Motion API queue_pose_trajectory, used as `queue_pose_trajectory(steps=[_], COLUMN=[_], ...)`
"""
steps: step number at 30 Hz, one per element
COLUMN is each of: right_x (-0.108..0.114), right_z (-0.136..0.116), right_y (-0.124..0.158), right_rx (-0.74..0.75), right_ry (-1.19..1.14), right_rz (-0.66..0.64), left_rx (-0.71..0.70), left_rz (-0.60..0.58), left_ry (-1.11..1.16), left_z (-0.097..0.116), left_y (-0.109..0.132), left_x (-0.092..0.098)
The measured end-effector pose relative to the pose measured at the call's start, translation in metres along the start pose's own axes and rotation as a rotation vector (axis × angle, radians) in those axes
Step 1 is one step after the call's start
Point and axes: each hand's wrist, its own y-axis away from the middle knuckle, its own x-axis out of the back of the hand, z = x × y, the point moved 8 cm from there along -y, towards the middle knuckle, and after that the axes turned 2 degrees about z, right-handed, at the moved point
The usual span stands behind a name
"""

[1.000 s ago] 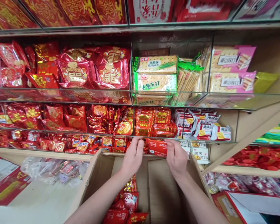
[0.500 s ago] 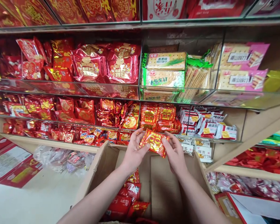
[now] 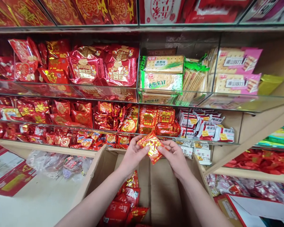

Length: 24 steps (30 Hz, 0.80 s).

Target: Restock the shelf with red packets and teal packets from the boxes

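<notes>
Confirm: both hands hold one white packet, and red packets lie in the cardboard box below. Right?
Not quite: the packet is red and gold, not white, as the head view shows. The rest stands: the left hand and right hand both hold it, and red packets lie in the cardboard box below.

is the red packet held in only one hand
No, the left hand and the right hand both grip the red packet.

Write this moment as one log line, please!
left hand: holding red-and-gold packet | right hand: holding same packet | below: open cardboard box, red packets inside
</notes>
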Motion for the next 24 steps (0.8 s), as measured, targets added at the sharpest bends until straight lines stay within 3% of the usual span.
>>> queue_pose_trajectory(steps=[4,8,10,11,15,17,19,24], right_x=[0.002,-0.011,-0.006,0.003,0.058,0.070,0.069,0.054], right_z=[-0.013,-0.036,-0.049,-0.058,-0.095,-0.104,-0.103,-0.089], right_y=[0.000,0.007,0.006,0.002,-0.024,-0.039,-0.058,-0.095], right_rx=[0.095,0.228,0.286,0.321,0.430,0.466,0.464,0.372], right_ry=[0.183,0.499,0.671,0.727,0.840,0.919,0.970,1.057], right_rz=[0.028,-0.221,-0.253,-0.179,0.378,0.540,0.573,0.495], left_rx=[0.009,-0.130,-0.150,-0.159,-0.082,-0.017,0.010,-0.033], left_rz=[-0.131,-0.264,-0.252,-0.236,-0.308,-0.354,-0.379,-0.380], left_ry=[-0.252,-0.576,-0.661,-0.705,-0.945,-1.058,-1.141,-1.307], left_z=[-0.011,-0.009,-0.008,-0.006,-0.020,-0.033,-0.043,-0.063], left_y=[0.004,0.008,0.011,0.013,0.020,0.022,0.022,0.024], left_x=[-0.008,-0.014,-0.009,-0.004,0.017,0.032,0.044,0.071])
